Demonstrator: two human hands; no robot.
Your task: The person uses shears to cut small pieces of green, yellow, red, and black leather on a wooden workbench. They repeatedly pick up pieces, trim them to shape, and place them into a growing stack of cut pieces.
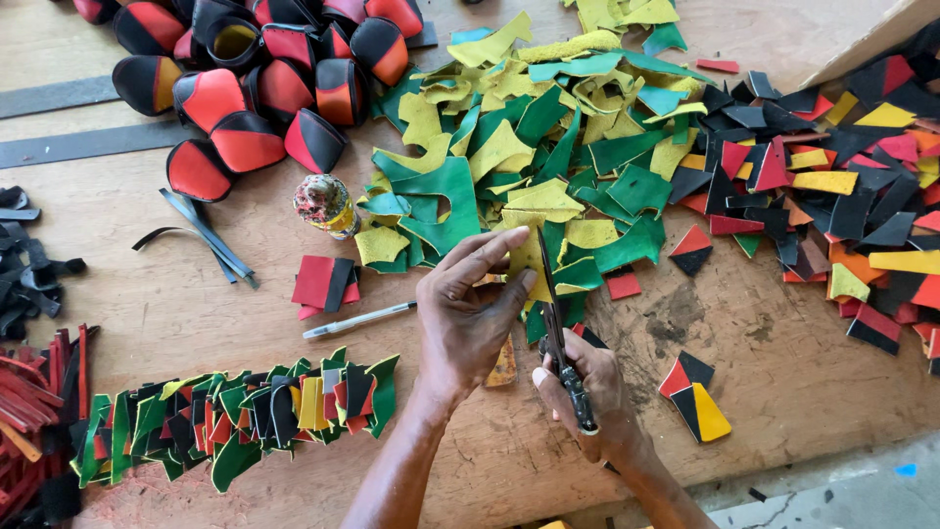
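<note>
Left hand (468, 313) pins a yellow leather piece (526, 253), fingers spread flat. Right hand (587, 392) clenches scissors (554, 318), blades just beside the left fingertips (516, 236) — slip risks a nick.

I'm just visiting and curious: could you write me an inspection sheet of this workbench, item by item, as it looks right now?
Surface: worn wooden bench top, stained and scratched.
Job's things: yellow leather offcut pinned flat under the left hand; dark-handled scissors, blades pointing away.
Clutter: heap of green and yellow scraps; black, red and yellow pieces; red-and-black sewn shells; row of stacked mixed pieces; white pen; paint-smeared pot.
Grippers: none; bare hands, right hand closed on the scissors.
Cables: nothing seen.
Surroundings: grey floor at lower right.
</note>
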